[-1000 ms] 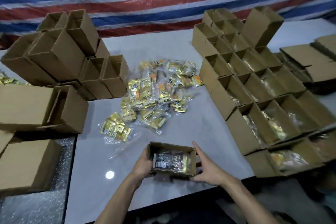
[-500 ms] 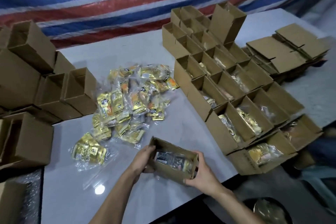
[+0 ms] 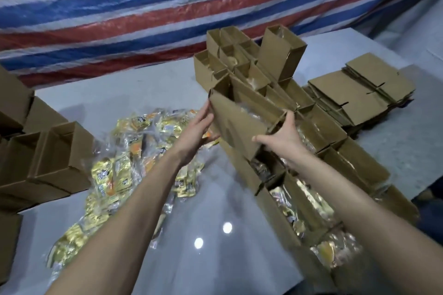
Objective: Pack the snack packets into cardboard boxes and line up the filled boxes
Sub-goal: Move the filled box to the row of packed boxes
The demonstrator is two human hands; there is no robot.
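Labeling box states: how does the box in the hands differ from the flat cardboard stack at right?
The held box is folded up, open-topped; the flat stack is unfolded blanks. The held box is tilted, raised between left hand and right hand; the flat stack lies on the table. Both brown cardboard.

Packing workshop — tarpaulin, stacked boxes
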